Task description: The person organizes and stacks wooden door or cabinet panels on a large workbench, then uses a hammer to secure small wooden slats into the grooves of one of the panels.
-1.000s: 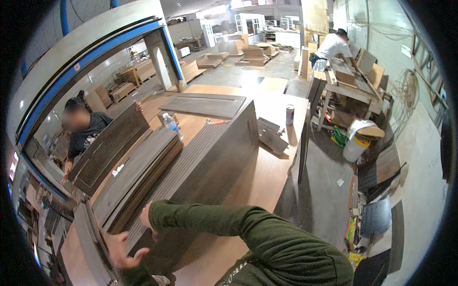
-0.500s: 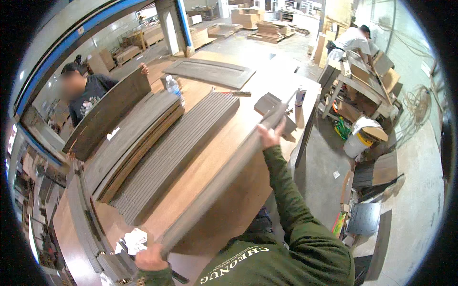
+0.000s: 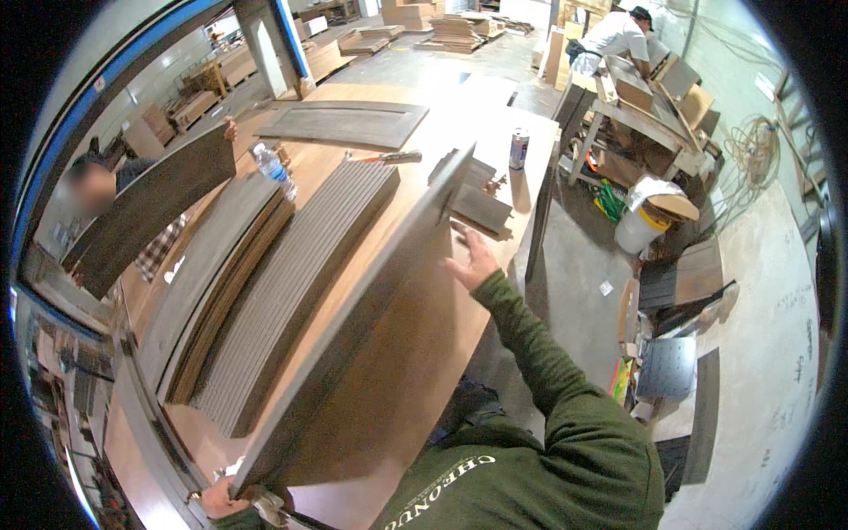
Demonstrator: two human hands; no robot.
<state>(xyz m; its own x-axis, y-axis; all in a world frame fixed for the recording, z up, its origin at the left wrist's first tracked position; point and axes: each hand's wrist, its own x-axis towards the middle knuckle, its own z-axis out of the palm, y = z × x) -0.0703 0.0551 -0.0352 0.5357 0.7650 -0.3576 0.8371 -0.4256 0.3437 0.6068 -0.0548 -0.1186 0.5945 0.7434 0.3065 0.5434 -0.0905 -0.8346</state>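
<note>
Gripped by the left hand [image 3: 223,500] alone (right hand [image 3: 477,262] spread open), the grey panel [image 3: 358,320] could be tipped onto small boards [image 3: 483,212].

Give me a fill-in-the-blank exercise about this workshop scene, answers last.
The ____ hand grips the near end of the tilted gray panel.
The wearer's right sleeve is dark ____.
A metal drink ____ stands upright on the table.
The white bucket has a ____ band near its rim.

Missing words: left; green; can; yellow.
</note>
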